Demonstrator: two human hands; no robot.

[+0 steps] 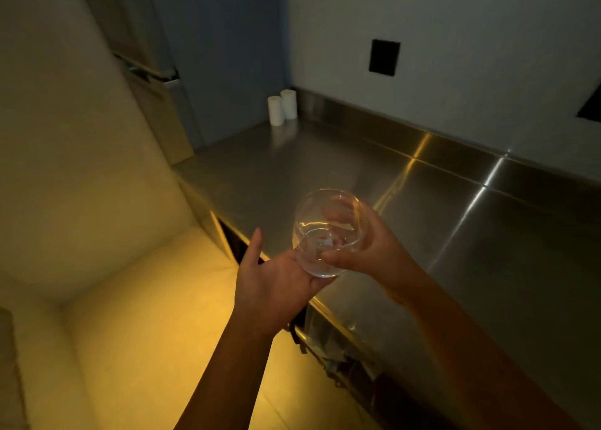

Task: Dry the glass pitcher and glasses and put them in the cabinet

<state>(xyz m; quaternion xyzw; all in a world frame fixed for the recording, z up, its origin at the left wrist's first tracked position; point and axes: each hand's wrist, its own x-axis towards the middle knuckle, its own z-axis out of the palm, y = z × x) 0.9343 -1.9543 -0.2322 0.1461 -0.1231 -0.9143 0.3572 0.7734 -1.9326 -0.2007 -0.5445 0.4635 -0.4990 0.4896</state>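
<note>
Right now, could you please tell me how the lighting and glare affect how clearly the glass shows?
Head view: dim overall, with warm yellow light on the floor; bright streaks of glare cross the steel counter; the glass, gripped by the right hand over the left hand, shows mainly by thin rim highlights; wide-angle distortion slants the wall.

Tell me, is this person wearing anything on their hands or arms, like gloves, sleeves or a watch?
No. The left hand and right hand are bare, with no gloves or rings visible. The left forearm and right forearm are bare too, with no sleeve, watch or bracelet in view. The light is dim.
</note>
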